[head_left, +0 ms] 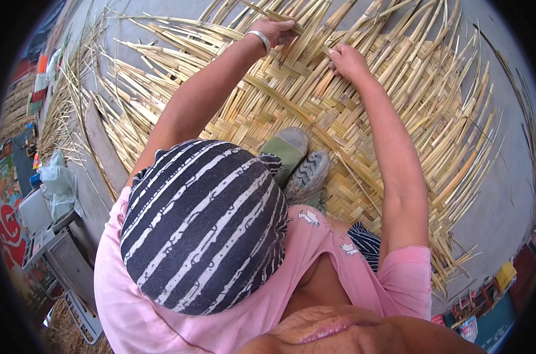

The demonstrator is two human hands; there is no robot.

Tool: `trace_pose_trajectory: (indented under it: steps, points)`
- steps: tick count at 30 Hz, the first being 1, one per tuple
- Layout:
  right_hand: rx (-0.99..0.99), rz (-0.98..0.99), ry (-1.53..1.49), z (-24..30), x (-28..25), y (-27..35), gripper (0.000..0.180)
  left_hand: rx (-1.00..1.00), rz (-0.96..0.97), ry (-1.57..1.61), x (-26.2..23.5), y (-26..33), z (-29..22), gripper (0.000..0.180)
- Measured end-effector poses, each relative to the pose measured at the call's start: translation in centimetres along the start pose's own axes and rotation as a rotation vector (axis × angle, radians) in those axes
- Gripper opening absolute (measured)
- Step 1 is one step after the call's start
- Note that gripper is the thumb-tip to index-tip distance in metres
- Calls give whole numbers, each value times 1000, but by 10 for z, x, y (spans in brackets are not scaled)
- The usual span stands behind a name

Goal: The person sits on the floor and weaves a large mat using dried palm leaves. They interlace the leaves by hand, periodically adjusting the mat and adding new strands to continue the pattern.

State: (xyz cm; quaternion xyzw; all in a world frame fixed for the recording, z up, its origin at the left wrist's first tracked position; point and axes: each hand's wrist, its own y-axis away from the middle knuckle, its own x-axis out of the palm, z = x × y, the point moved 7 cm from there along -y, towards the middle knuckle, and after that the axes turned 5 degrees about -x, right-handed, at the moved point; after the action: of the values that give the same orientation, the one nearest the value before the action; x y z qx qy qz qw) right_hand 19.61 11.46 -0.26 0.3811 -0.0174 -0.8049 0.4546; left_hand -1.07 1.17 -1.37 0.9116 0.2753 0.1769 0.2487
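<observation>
Leftward, the left hand (275, 29), one silver bangle (259, 39) at its wrist, closes on a reed strip (280, 17) of the single woven mat (268, 112). Two shoes (297, 162) rest mid-mat. The right hand (347, 62) presses strips, fingers together.

At my far left edge I note a red and white painted sign (8, 227) low by the floor. Above it lies a pale plastic bag (58, 183). At lower right sit small colourful packets (469, 324) and a yellow box (506, 274). No screens are visible.
</observation>
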Motion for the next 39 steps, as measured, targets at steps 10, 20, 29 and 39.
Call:
trace_pose_trajectory:
  steps: [10, 20, 29, 39]
  points:
    - [28, -19, -50, -23, 4, -20, 30, -56, -18, 145, -27, 5, 8, 20]
    - [95, 94, -315, -17, 1, -20, 14, -133, 76, 129, -48, -30, 21, 14]
    - [-19, 133, -97, -39, 0, -57, 13, -100, 132, -12, -45, -43, 8, 12]
    - [94, 323, -397, -47, 15, -50, 9, -154, 189, -32, -49, -59, 12, 13]
